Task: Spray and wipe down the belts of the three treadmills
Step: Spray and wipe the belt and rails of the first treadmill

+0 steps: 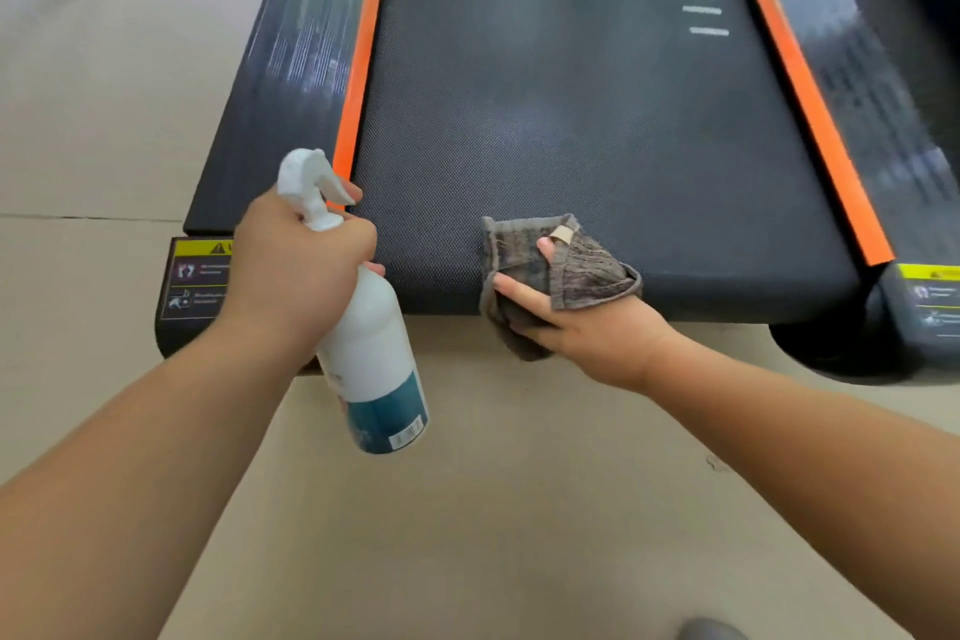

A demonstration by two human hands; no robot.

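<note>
Belt end beneath cloth in right hand

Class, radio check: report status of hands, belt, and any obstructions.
Left hand grips spray bottle. Right hand holds cloth at near edge of belt. No obstruction seen.
</note>
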